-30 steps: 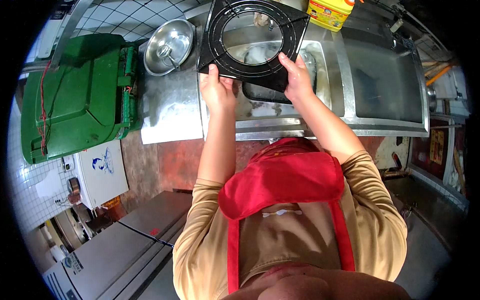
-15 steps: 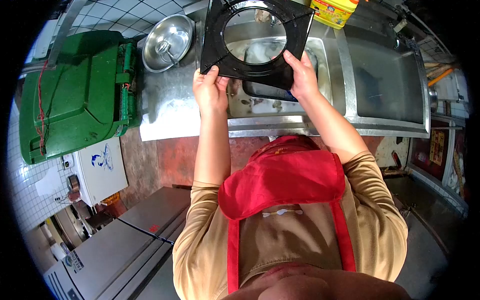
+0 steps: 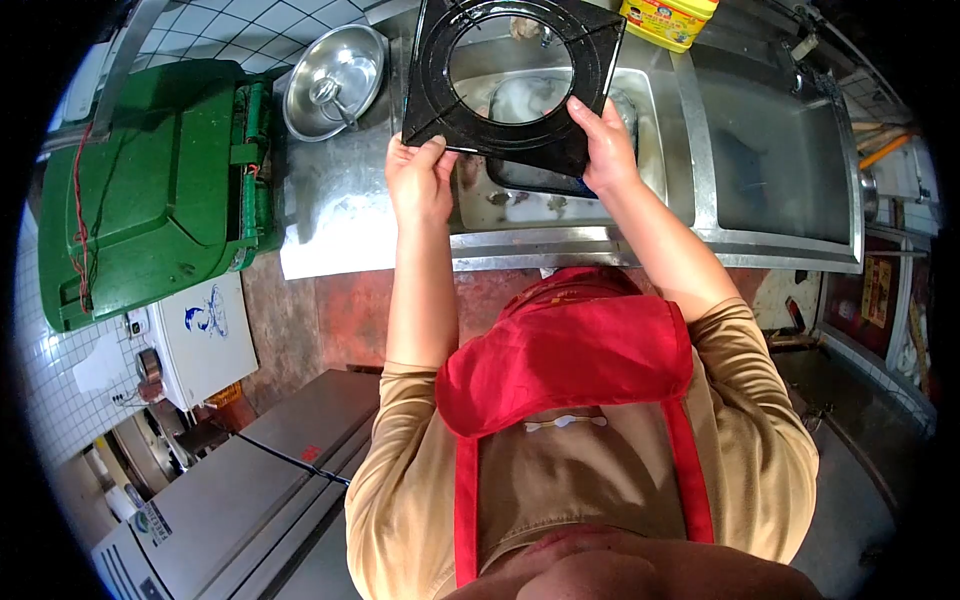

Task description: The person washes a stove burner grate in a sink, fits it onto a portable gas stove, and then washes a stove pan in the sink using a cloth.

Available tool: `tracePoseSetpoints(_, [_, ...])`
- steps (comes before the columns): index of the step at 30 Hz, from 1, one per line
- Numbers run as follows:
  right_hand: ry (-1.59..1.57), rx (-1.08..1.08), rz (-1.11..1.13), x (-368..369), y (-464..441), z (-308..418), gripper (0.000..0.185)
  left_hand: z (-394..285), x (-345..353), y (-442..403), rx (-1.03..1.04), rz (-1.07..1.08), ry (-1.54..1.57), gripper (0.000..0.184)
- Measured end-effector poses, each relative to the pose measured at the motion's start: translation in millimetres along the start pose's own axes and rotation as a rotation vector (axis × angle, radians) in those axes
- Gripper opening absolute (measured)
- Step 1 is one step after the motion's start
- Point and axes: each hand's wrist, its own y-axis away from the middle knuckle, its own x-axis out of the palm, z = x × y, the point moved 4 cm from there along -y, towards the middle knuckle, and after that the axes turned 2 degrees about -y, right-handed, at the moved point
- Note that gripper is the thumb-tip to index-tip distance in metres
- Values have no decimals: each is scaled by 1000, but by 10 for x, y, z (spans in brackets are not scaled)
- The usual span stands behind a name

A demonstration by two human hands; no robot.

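Note:
I hold a black square stove burner stand (image 3: 450, 132) with a big round opening above the sink (image 3: 655, 150). My left hand (image 3: 422, 182) is closed on its near left corner, thumb on top. My right hand (image 3: 608, 152) grips its right side near the close corner, thumb beside the opening. The surface looks wet and shiny, with thin prongs at the corners. Below it, partly hidden, a dark tray-like piece (image 3: 520, 182) lies in the sink among foamy water and dark scraps.
A steel bowl (image 3: 335, 85) with a ladle-like utensil stands on the steel counter (image 3: 335, 210) to the left. Beyond is a green wheeled bin (image 3: 150, 190). A yellow container (image 3: 668, 22) stands behind the sink. A second basin (image 3: 775, 170) lies to the right.
The burner stand has tilted slightly, showing more of its top face and ring. Both hands keep their hold, and the view has shifted a little.

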Motion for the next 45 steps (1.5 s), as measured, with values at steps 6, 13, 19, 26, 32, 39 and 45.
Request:
tracePoseSetpoints(6, [9,4,20,34,-4,-15,21,-9,-16,-9,17,-10,-5,18])
tracePoseSetpoints(13, [41,-15,16,12,-27,-27,22,13,-53,-32,22,35,25,17])
tracePoseSetpoints(19, [39,-5,34,25,-35,-32,22,26,-100,-62,32,38,15,20])
tracePoseSetpoints(26, [48,22,35,-84,-85,-10,28,-56,-86,40,-99,92,-210,34])
tracePoseSetpoints(32, [115,216,110,-323,-112,72,25,-63,-164,15,-334,877,223,87])
tracePoseSetpoints(39, [367,454,187,-514,-150,82,40,409,-156,-76,-433,379,-5,32])
tracePoseSetpoints(45, [825,420,199,-1339,-418,579,35,847,-234,-1,-406,127,8,24])
